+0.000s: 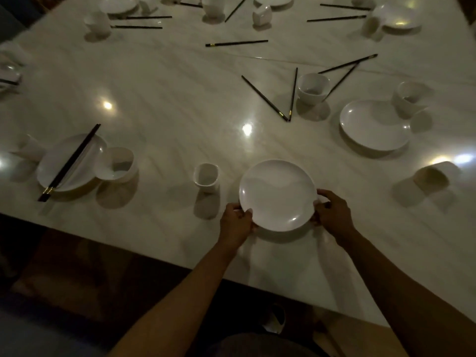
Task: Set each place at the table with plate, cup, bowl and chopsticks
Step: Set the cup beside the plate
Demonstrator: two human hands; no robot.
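A white plate [277, 194] lies near the table's front edge. My left hand [235, 224] grips its left rim and my right hand [333, 215] grips its right rim, fingers curled round the edge. A white cup [206, 177] stands upright just left of the plate. Further back, two black chopsticks [278, 101] lie in a V beside a white bowl [312, 88]. At the left, a plate [69, 163] carries a chopstick pair [69, 162], with a bowl [117, 164] at its right and a cup [31, 148] at its left.
At the right lie another plate [374, 126], a tilted bowl [410, 97] and a cup on its side [435, 176]. More chopsticks [346, 70] and white dishes are scattered across the far marble table [167, 99]. The table's front edge runs diagonally below my hands.
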